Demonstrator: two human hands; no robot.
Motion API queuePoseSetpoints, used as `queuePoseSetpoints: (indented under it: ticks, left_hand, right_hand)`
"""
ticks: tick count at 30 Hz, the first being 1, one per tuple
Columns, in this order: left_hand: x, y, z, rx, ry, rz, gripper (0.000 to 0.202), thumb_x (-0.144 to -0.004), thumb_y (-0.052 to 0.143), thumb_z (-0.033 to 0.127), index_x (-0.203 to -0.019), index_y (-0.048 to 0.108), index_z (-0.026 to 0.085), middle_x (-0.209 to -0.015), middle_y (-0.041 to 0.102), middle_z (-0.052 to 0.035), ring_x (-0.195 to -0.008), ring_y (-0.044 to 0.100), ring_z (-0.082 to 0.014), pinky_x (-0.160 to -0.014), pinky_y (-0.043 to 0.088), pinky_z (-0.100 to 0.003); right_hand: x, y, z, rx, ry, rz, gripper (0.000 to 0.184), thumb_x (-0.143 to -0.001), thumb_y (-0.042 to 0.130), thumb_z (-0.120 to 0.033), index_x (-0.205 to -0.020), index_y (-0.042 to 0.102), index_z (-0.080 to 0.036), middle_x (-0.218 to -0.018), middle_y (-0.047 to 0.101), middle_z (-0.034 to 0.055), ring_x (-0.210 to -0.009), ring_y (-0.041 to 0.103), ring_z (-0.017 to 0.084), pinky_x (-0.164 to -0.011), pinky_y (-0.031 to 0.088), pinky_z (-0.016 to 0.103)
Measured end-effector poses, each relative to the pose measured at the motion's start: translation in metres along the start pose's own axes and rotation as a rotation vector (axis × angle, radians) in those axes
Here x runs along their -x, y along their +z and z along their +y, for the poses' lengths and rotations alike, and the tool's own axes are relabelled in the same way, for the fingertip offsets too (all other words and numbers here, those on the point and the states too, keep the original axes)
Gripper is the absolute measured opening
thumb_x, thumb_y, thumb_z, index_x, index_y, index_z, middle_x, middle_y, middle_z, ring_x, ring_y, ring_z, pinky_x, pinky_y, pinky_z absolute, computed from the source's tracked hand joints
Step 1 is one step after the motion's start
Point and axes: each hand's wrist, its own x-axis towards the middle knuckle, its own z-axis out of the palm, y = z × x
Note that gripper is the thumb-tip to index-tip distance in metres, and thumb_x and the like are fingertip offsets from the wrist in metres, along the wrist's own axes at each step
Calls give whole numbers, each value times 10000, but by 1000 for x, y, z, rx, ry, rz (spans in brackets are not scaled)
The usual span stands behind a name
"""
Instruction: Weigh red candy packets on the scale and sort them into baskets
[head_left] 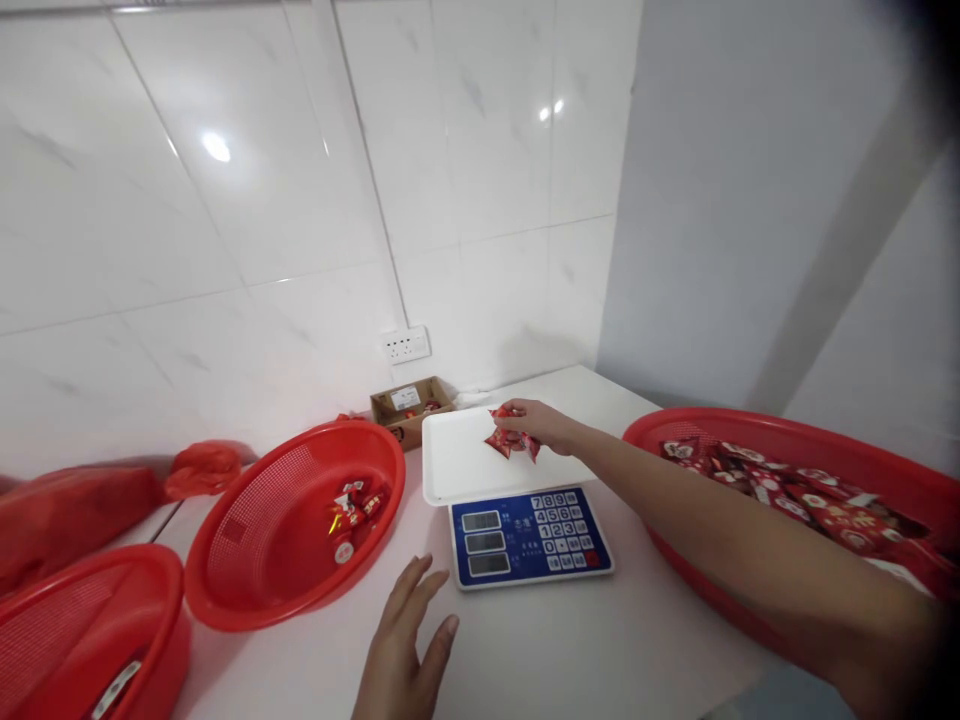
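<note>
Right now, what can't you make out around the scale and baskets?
In the head view:
Red packets in the right hand: partly hidden by its fingers.
Scale display: too small to read.
Cardboard box label: too small to read.
Right red basket: cut off by the right edge, partly hidden by the right forearm.
Lower-left red basket: cut off by the bottom edge.

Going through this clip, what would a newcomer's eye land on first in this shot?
The bright red plastic basket at right, heaped with red-wrapped packets, stands out first, along with a second red basket at centre-left. Between them, the right hand holds a bunch of red packets over the white tray of a blue-faced digital scale.
</note>
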Motion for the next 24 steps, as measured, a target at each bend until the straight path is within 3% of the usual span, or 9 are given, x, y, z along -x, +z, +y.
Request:
queuePoseSetpoints:
  ticks: [4, 7, 16, 24]
  left_hand:
    - [2, -2, -4, -4, -20, 6, 325, -807, 489, 320, -1107, 611, 289, -1307, 526, -57, -1233, 450, -227, -1006, 387, -434]
    - [1, 0, -4, 1, -13, 6, 328, -804, 495, 328, -1109, 611, 293, -1305, 528, -58, -1230, 454, -228, -1003, 390, -437]
    - [0, 0, -2, 19, -15, -53, 330, -808, 484, 337, -1106, 617, 285, -1310, 523, -59, -1243, 440, -217, -1016, 375, -426]
    - [1, -1, -1, -2, -11, -8, 322, -802, 487, 315, -1097, 616, 298, -1299, 533, -48, -1229, 455, -224, -1004, 391, -427]
  right_hand:
    - [-3, 0, 7, -117, 77, 6, 300, -680, 721, -376, -772, 500, -194, -555, 559, -36, -476, 486, 73, -451, 445, 203]
    - [-6, 2, 9, -162, 56, 2, 293, -705, 702, -390, -790, 499, -198, -661, 619, 1, -537, 526, 83, -509, 489, 216]
    - [-18, 8, 13, -22, -7, 21, 274, -710, 691, -407, -753, 541, -181, -619, 597, -9, -514, 523, 76, -417, 430, 167]
    - [-20, 20, 8, 2, -23, 53, 283, -748, 645, -437, -786, 503, -195, -561, 563, -29, -454, 514, 74, -376, 409, 167]
